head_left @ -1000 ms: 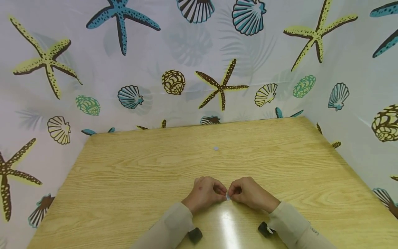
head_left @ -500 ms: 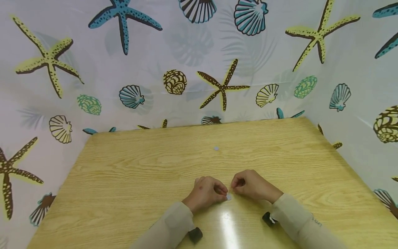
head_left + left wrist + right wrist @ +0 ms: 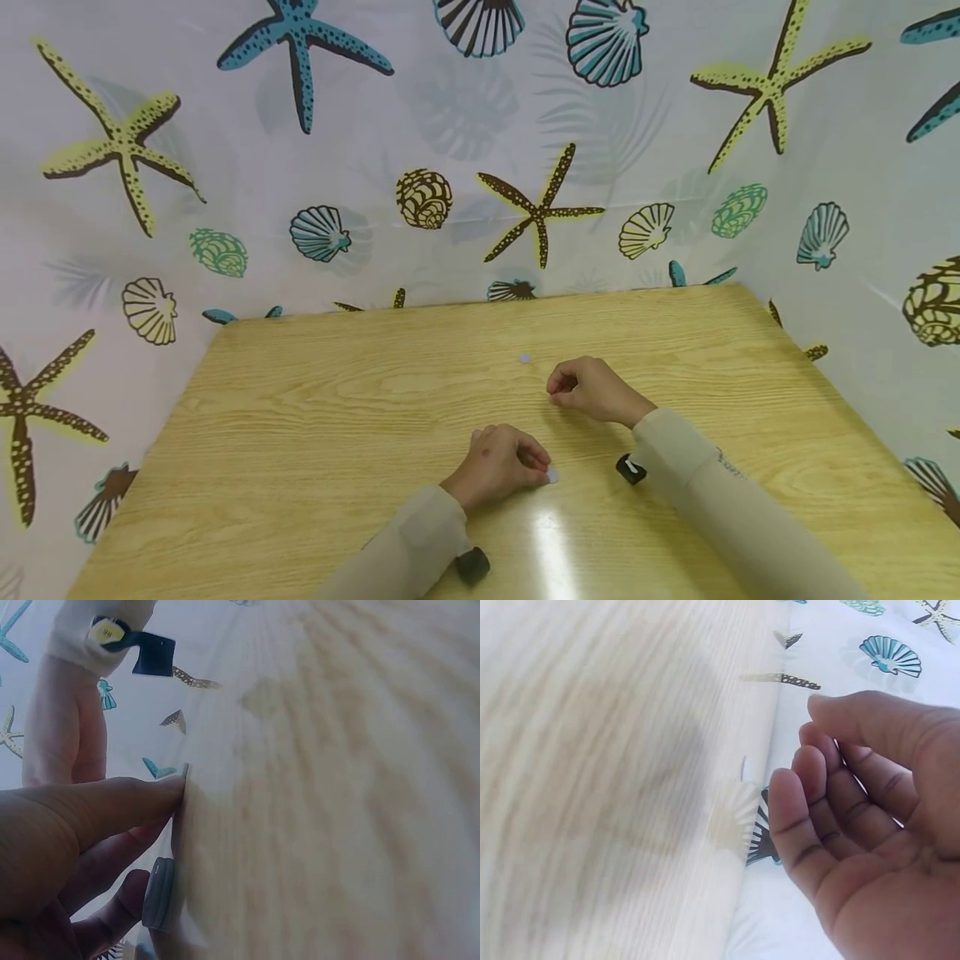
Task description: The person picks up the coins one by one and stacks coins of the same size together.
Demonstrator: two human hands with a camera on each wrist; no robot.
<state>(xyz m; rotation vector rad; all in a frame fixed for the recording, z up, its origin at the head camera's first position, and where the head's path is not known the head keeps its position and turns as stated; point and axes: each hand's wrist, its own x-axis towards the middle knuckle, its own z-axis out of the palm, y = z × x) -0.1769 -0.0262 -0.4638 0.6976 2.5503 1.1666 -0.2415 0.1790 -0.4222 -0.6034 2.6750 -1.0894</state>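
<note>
Thumb and forefinger of my left hand (image 3: 498,468) pinch the edge of a small white disc (image 3: 553,475) low over the table. The left wrist view shows that disc edge-on at the thumb tip, and a grey round piece (image 3: 157,894), like stacked discs, against a lower finger. My right hand (image 3: 596,390) is held over the table farther forward, its fingers loosely bent and nothing between them in the right wrist view. Another small white disc (image 3: 524,358) lies just beyond its fingertips, a thin sliver in the right wrist view.
The wood-grain table (image 3: 322,417) is bordered at the back and sides by a white curtain (image 3: 465,108) printed with starfish and shells. Dark wrist mounts (image 3: 472,567) hang under both sleeves. Light glares off the table in front.
My right hand has left the disc by my left hand and moved forward towards the far disc. My left hand stays in place with its disc.
</note>
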